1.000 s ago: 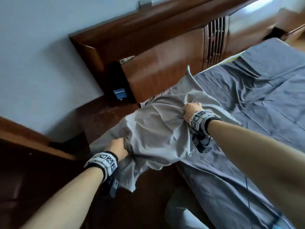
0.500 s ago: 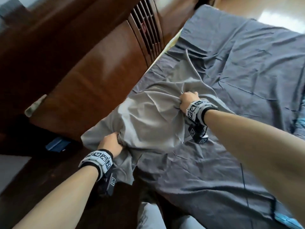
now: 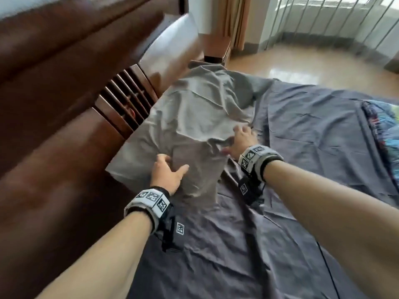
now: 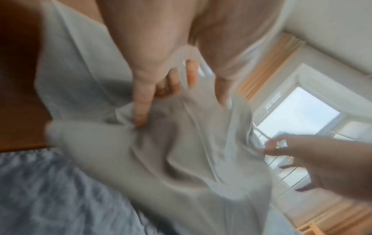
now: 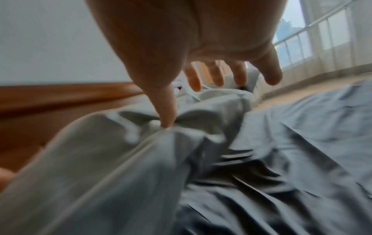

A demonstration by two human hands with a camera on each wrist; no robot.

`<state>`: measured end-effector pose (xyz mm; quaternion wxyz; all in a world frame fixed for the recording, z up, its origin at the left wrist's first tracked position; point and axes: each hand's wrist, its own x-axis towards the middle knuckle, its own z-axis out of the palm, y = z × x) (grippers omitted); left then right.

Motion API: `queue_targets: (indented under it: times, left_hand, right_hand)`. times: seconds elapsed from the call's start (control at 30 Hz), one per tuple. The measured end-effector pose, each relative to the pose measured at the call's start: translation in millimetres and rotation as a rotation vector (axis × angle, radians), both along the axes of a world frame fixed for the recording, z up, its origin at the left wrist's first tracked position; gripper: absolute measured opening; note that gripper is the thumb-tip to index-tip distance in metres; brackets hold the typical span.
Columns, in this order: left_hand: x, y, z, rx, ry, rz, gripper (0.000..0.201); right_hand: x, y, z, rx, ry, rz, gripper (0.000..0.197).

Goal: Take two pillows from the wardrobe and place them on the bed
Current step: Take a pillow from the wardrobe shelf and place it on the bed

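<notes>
A crumpled light grey pillow (image 3: 190, 117) lies on the dark grey bed sheet (image 3: 302, 152), its long side against the wooden headboard (image 3: 64, 108). My left hand (image 3: 172, 165) is at its near end with fingers spread, and the index finger touches the fabric in the left wrist view (image 4: 181, 111). My right hand (image 3: 236, 139) is at the pillow's right edge, also spread. In the right wrist view only its thumb (image 5: 167, 111) touches the pillow (image 5: 100, 159). Neither hand grips anything. I cannot tell whether the far part of the grey mass is a second pillow.
The headboard has a slatted panel (image 3: 125, 100) beside the pillow. A patterned blanket (image 3: 384, 130) lies at the bed's right edge. Beyond the bed are a wooden bedside unit (image 3: 216, 48), shiny floor (image 3: 302, 65) and curtained windows (image 3: 323, 18).
Both hands gripped the pillow and carried it along the headboard. Now it lies on the sheet and both hands have let go, fingers spread.
</notes>
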<state>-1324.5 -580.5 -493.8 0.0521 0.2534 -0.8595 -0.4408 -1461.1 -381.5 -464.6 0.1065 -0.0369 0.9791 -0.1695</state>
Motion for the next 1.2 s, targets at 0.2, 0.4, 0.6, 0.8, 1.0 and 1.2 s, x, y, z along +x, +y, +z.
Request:
queue_targets:
  times: [0.2,0.4,0.6,0.8,1.0,1.2]
  left_hand:
    - [1.6,-8.0,-208.3,-0.401,-0.872,-0.421,0.125]
    - [15.2,-25.9,-288.7,-0.419,-1.185,-0.432,0.171]
    - [5.1,-21.6,-273.5,-0.391,-1.265,-0.414,0.173]
    - [2.5,-20.3,-269.8,-0.366,-1.307,-0.397,0.174]
    - [4.2,-22.6,-270.2,-0.351,-1.294,-0.428,0.174]
    - [4.6,-24.6,-271.8,-0.353,-1.289,-0.435,0.172]
  right_hand:
    - [-5.2,40.7,-243.9,0.215,-0.399,-0.095,0.125]
    - [8.7,44.2,-322.3,0.28,-0.486,-0.121,0.148]
    - [0.1,39.5,-313.7,0.261,-0.513,-0.119,0.15]
    - [0.2,36.2,-302.6,0.293,-0.529,-0.105,0.146]
    - [-52.5,1.0,-259.1,0.146,-0.299,-0.064,0.13]
    - [-112.0,-82.7,-230.9,-0.057,-0.06,-0.01,0.13]
